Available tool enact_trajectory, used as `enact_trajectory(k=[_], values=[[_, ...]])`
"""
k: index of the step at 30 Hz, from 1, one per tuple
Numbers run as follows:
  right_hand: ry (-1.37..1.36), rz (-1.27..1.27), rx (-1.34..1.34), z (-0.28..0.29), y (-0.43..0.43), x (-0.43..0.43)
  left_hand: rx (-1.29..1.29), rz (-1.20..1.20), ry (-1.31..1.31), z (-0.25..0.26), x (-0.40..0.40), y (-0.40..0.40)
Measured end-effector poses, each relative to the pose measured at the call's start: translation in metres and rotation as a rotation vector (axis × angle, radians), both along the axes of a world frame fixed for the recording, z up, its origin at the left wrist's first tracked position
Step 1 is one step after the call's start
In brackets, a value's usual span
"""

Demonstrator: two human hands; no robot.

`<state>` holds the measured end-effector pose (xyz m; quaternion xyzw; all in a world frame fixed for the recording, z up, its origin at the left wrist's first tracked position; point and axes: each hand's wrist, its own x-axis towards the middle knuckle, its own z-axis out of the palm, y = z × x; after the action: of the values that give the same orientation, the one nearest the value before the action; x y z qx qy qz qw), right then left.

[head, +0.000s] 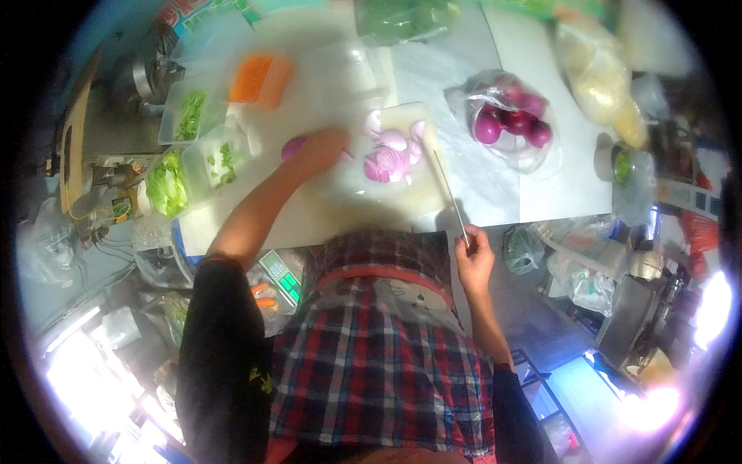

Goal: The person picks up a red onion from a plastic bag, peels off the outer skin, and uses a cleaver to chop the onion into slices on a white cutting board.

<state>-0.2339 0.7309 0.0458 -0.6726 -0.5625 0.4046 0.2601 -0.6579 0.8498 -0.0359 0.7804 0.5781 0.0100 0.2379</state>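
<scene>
My right hand grips a knife by its handle at the near edge of the cutting board, the long blade pointing away from me. Sliced red onion lies in a loose pile on the board, left of the blade. Farther left, my left hand is blurred and sits over a piece of red onion; whether its fingers grip that piece is not clear. Whole red onions rest in a clear plastic bag on the right.
Plastic containers hold shredded carrot, green strips and chopped greens. Lettuce lies at the left edge. An empty-looking clear container stands behind the board. Bagged greens and a bag of pale food are at the back.
</scene>
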Motion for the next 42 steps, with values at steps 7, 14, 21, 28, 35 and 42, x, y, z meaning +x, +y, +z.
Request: enact_trajectory(k=[7, 14, 21, 28, 35, 42], values=[[-0.019, -0.006, -0.021, -0.008, 0.025, 0.01, -0.028, -0.061, -0.281, 0.068, 0.028, -0.004], [0.046, -0.034, -0.12, -0.002, 0.03, 0.005, 0.026, -0.188, -0.452, 0.062, 0.071, 0.028], [0.146, -0.313, -0.066, -0.012, -0.015, -0.071, 0.248, -0.272, -0.18, -0.005, 0.034, 0.052], [-0.038, -0.436, -0.038, -0.011, -0.026, -0.126, 0.202, -0.472, -0.09, 0.008, 0.024, 0.075], [-0.076, -0.563, -0.123, -0.034, -0.037, -0.138, 0.281, -0.515, 0.012, 0.011, 0.01, 0.066], [-0.179, -0.558, -0.031, -0.025, -0.033, -0.152, 0.133, -0.473, -0.097, 0.016, 0.008, 0.001]])
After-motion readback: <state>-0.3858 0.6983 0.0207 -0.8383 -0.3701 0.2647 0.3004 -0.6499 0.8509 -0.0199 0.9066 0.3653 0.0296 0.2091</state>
